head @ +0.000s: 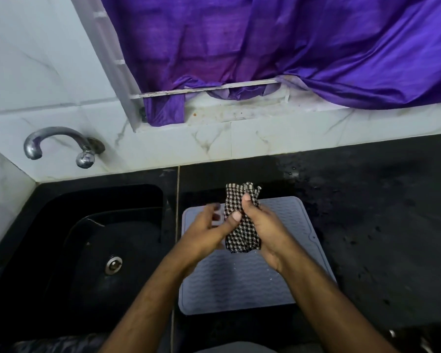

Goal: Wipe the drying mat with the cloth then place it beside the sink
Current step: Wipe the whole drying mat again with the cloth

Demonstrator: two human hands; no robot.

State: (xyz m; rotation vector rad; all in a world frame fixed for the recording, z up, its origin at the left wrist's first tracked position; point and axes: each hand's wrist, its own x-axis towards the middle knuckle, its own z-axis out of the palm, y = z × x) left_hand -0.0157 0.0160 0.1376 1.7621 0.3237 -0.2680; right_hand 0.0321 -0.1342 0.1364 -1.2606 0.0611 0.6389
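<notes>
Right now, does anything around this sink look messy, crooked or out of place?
A few things. The purple curtain hangs bunched and crumpled over the window ledge, which shows brown stains. Water droplets speckle the black counter right of the drying mat. The mat itself lies flat.

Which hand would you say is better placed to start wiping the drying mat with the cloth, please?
Probably the right hand: it already grips the bunched checkered cloth directly above the grey drying mat. The left hand only touches the cloth's edge with its thumb, its fingers spread and blurred.
</notes>
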